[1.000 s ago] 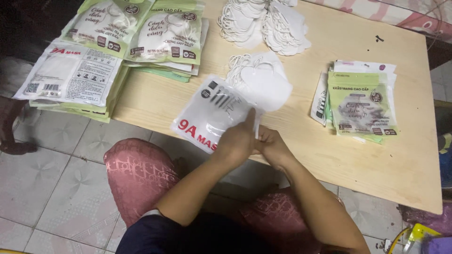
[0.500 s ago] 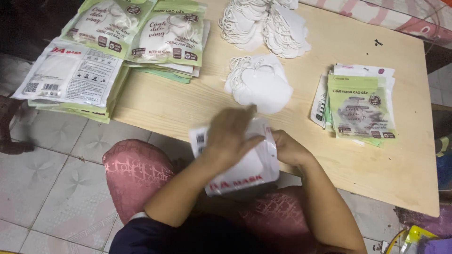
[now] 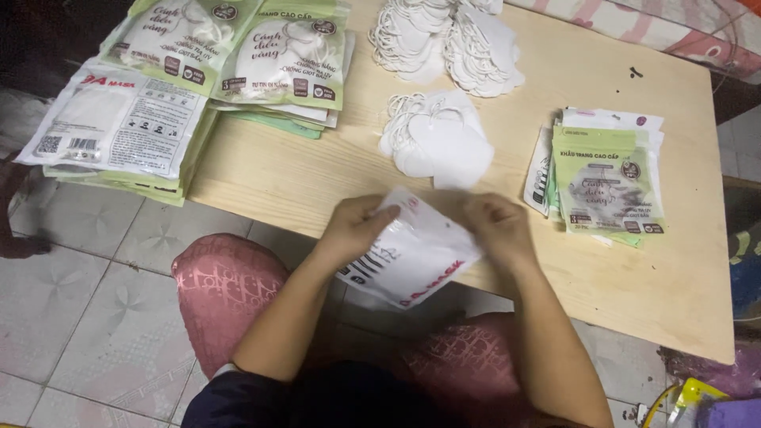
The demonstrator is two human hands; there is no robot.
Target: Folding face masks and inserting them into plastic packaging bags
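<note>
The white mask pouch [image 3: 412,257], its contents hidden, hangs over the wooden table [image 3: 317,178] edge, pinched between left hand [image 3: 357,226] and right hand [image 3: 495,226], near loose white masks [image 3: 440,143].

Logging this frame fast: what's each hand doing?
Left hand: closed on the white mask packet, at its upper left edge.
Right hand: closed on the packet's right edge.

Wooden table [image 3: 317,170] has stacks of green mask packets [image 3: 289,55] top left, plus another pile [image 3: 606,178] on the right. Loose white masks [image 3: 444,40] heaped at the back, tiled floor [image 3: 71,317] below.
</note>
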